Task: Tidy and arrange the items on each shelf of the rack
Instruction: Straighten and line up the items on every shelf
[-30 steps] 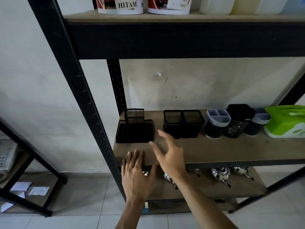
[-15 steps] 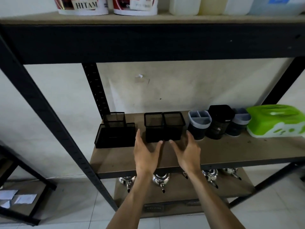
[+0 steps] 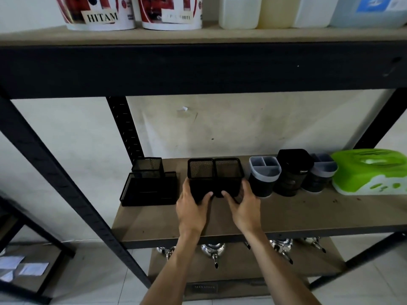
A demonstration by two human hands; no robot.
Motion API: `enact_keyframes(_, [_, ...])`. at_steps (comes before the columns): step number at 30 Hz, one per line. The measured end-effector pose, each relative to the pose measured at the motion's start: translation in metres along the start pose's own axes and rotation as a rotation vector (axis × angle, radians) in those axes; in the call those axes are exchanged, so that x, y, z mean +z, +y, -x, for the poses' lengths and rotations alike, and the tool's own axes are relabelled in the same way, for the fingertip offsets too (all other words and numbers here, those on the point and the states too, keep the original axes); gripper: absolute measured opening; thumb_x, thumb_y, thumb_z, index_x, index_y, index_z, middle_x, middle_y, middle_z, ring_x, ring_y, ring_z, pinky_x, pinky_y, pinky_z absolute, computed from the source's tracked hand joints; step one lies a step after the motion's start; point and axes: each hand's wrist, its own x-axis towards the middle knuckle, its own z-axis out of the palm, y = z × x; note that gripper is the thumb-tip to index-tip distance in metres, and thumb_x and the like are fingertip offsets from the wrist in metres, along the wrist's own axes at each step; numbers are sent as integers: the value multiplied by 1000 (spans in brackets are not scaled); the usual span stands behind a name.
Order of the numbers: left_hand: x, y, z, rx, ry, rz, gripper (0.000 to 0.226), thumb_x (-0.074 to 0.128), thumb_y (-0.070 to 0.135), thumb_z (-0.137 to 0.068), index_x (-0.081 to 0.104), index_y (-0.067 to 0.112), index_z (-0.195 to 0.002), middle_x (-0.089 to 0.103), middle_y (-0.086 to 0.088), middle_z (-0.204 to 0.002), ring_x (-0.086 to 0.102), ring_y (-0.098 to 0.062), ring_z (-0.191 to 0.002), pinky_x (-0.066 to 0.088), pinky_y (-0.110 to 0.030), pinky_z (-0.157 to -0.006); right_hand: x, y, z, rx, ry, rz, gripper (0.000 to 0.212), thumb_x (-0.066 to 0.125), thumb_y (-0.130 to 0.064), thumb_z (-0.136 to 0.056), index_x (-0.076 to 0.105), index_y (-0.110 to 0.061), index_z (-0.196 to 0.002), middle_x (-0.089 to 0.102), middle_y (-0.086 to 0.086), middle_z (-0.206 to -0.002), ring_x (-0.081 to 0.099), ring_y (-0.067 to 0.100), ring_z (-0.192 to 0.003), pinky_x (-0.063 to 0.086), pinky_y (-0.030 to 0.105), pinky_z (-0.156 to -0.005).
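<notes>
The cups [image 3: 214, 177] I hold are black wire mesh, matt. The shelf [image 3: 308, 214] is bare brown board, dull and scuffed. The frame [image 3: 198, 69] is matt black metal. Below, kettles [image 3: 212, 249] gleam chrome. The green box [image 3: 372, 172] is glossy plastic.

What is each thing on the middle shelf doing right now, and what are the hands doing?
Two black mesh square pen cups: upright, side by side, gripped by both hands.
Left hand: closed on the left cup.
Right hand: closed on the right cup.
Black mesh desk organiser: upright, untouched.
Grey divided holder: upright, empty.
Green plastic tissue box: lid on.
</notes>
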Motion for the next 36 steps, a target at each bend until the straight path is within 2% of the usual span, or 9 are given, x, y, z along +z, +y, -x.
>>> enact_keyframes(11, [1,-2,4,-6,-7,-39,80,76,42,-87,38,10,-151,63,-8,-137,57,-23,-129,43,-27,-107,2,2,-1,31,-36,-7,59,72,-44,-94,48,-26,-145,65,-4,-139,58,12,-132,54,44,-104])
enact_keyframes(14, [-1,3,12,-40,-16,-26,86,76,42,-87,31,15,-155,56,-6,-144,51,-21,-136,37,-25,-110,-3,4,5,65,-50,14,68,71,-46,-93,44,-24,-151,62,-1,-143,58,16,-133,53,45,-106])
enact_keyframes(16, [-3,3,24,-65,-39,-11,90,73,49,-87,25,22,-157,54,-1,-147,50,-19,-136,41,-33,-112,-11,4,13,93,-69,35,74,72,-48,-92,42,-22,-154,61,1,-145,60,18,-132,52,44,-107])
enact_keyframes(19, [-3,3,48,-49,-35,-105,91,63,66,-86,17,32,-156,49,-1,-150,51,-21,-135,51,-48,-104,-29,4,29,72,-88,72,78,73,-49,-90,42,-18,-155,60,5,-146,58,20,-134,51,39,-108])
enact_keyframes(21, [0,7,64,-8,2,-211,90,60,66,-88,17,27,-158,34,-3,-161,31,-22,-149,41,-51,-113,-41,3,39,-3,-95,120,79,69,-55,-91,42,-17,-155,55,6,-151,49,20,-142,47,37,-112])
enact_keyframes(23, [2,11,78,52,48,-300,93,58,67,-90,19,18,-159,21,-3,-167,7,-17,-156,19,-49,-125,-51,4,47,-92,-96,223,82,61,-65,-92,41,-17,-156,47,7,-157,35,23,-151,42,43,-117])
enact_keyframes(26, [7,16,103,37,101,-398,100,49,76,-88,15,17,-161,5,-2,-170,-9,-16,-156,-2,-47,-126,-66,11,61,-173,-110,337,90,56,-71,-92,33,-17,-160,27,10,-168,11,29,-159,21,50,-126])
enact_keyframes(30, [13,19,137,-9,142,-442,106,46,81,-84,11,19,-162,-4,-2,-170,-16,-21,-155,-5,-51,-124,-89,20,77,-176,-184,382,101,52,-76,-90,10,-24,-166,-3,7,-173,-11,28,-159,0,53,-126])
enact_keyframes(36, [22,22,192,-35,97,-432,109,36,89,-81,8,21,-162,-3,-1,-170,-12,-20,-156,-1,-53,-125,-126,36,120,-132,-249,385,97,43,-80,-91,9,-28,-165,-5,4,-173,-13,25,-159,0,55,-126])
